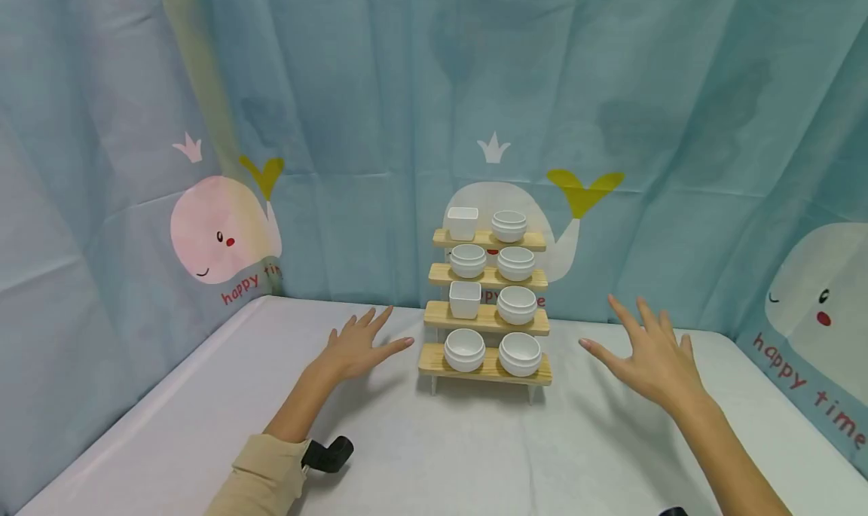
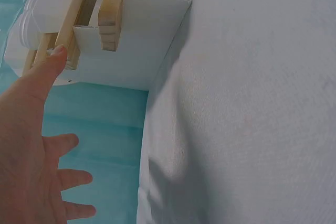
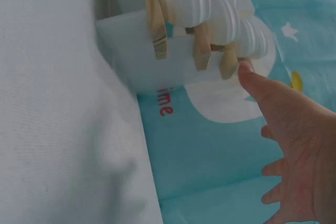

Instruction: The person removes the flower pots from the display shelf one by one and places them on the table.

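Note:
In the head view a stepped stand with wooden shelves (image 1: 486, 316) holds several white cups, two on each tier. Most are round bowl-like cups (image 1: 520, 354); two are square cups (image 1: 465, 300), on the top tier and a lower one, both on the left. My left hand (image 1: 356, 350) hovers left of the stand, fingers spread, holding nothing. To the right of the stand, my right hand (image 1: 654, 361) is held up with its fingers spread, also empty. Both wrist views show the stand's white side panel (image 2: 142, 35) beyond the thumb; neither hand visibly grips it.
A white cloth (image 1: 434, 456) covers the table under the stand. Behind it hangs a blue curtain (image 1: 353, 109) printed with whales. A black wrist device (image 1: 328, 454) sits at the left sleeve (image 1: 261, 474).

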### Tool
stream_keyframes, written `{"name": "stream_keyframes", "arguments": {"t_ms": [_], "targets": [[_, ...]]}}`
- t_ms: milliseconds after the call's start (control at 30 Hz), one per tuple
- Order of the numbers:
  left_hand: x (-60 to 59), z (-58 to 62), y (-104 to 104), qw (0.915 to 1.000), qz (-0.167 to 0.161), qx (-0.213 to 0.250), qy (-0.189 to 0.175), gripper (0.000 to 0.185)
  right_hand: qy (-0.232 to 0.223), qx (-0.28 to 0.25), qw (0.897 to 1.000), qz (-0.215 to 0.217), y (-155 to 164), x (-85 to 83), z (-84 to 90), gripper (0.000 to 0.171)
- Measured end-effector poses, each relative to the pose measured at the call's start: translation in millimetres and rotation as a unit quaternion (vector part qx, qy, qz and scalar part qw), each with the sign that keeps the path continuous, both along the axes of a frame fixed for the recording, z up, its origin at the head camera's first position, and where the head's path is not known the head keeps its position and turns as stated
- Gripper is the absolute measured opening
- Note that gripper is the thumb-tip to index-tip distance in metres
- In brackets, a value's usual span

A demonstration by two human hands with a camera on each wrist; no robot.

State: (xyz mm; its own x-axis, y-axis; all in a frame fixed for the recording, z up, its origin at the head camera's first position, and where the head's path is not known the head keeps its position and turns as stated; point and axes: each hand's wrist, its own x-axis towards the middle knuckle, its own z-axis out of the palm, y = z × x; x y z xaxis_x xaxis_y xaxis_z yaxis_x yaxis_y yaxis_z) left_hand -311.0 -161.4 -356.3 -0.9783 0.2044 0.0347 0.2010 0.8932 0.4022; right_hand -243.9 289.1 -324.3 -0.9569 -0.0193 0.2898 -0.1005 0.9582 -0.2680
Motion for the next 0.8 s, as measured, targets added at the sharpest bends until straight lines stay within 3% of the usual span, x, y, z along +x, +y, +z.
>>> {"name": "stream_keyframes", "arguments": {"t_ms": [233, 433, 800], "targets": [[-1.8, -0.3, 3.9, 0.9997, -0.015, 0.018, -0.01, 0.095, 0.01, -0.001, 1.0, 0.002, -3.5, -1.6, 4.4, 0.102], [-2.3, -3.9, 5.9, 0.9971, -0.046, 0.052, -0.03, 0.092, 0.016, 0.001, 1.0, 0.005, -10.2, -4.2, 5.4, 0.1], [-6.1, -6.9, 10.6, 0.9945, -0.069, 0.073, -0.032, 0.081, 0.032, 0.003, 0.999, 0.021, -20.2, -12.0, 16.2, 0.095]]}}
